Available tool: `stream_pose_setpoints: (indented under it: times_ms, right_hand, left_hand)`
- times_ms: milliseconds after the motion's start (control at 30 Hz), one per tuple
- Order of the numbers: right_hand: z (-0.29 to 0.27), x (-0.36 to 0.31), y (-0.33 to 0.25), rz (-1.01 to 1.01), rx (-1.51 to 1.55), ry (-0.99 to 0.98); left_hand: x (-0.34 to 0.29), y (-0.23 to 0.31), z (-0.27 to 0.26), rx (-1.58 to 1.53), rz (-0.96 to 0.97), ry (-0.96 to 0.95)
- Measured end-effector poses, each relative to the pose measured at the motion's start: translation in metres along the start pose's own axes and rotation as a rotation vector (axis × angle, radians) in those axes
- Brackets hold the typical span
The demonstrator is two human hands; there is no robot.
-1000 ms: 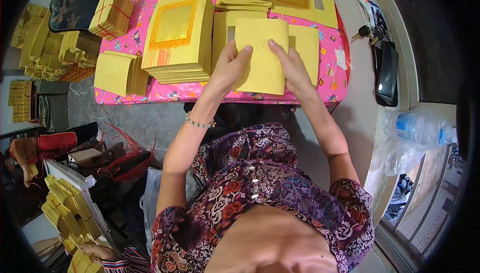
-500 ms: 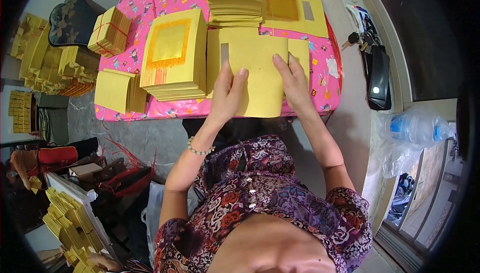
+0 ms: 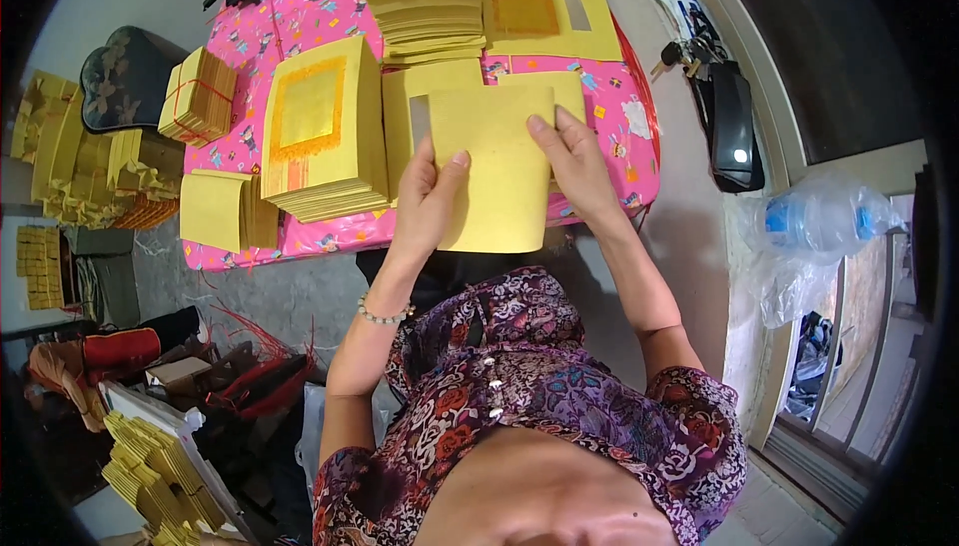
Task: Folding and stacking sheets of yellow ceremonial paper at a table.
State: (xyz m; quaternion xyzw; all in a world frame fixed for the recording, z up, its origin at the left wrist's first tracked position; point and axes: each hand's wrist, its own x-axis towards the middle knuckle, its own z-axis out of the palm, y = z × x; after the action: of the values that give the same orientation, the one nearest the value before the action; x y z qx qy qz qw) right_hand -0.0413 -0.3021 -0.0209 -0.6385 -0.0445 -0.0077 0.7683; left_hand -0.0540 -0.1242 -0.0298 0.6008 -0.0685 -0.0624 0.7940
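Observation:
My left hand point(image 3: 428, 201) and my right hand point(image 3: 581, 168) grip a yellow paper sheet point(image 3: 494, 171) by its two sides, thumbs on top. The sheet is bent over on itself and its lower edge hangs at the table's near edge. A silver-grey strip shows beside my left fingers. Under it lie more yellow sheets point(image 3: 400, 126). Left of my hands stands a thick stack of yellow paper point(image 3: 360, 116), its top sheet bearing a gold square with an orange border. A beaded bracelet circles my left wrist.
A pink patterned cloth point(image 3: 285, 16) covers the table. At the back are a tall yellow paper stack point(image 3: 425, 6) and flat printed sheets point(image 3: 589, 21). A tied bundle point(image 3: 200, 96) and a folded stack point(image 3: 225, 211) sit left. Keys point(image 3: 689, 51) and a black case point(image 3: 734, 136) lie right.
The view has shifted a little, so the table and its stacks sit further left in the picture. Both hands keep their hold on the bent sheet, with little other change.

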Motion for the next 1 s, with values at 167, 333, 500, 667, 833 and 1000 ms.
stream_pose_setpoints:
  times_ms: [167,333,500,667,833,1000]
  right_hand:
    - [-0.011,-0.012,0.009,0.075,-0.217,-0.042]
    - [-0.008,-0.028,0.008,0.151,-0.074,-0.093]
    - [-0.005,-0.041,0.005,0.262,-0.128,-0.096]
    - [-0.004,-0.054,0.016,0.222,-0.249,-0.189]
    - [-0.002,-0.062,0.019,0.355,-0.082,-0.110]
    - [-0.035,-0.042,0.016,0.196,-0.313,-0.002]
  left_hand:
    - [0.001,0.001,0.000,-0.044,-0.063,-0.042]
    - [0.000,0.002,-0.002,-0.060,-0.050,-0.043]
    - [-0.001,0.004,-0.003,-0.009,-0.028,-0.034]
    - [0.000,0.000,-0.007,0.058,0.009,0.013]
    - [0.006,-0.003,-0.005,0.066,0.024,0.028]
    - [0.038,-0.026,0.009,0.165,0.096,0.029]
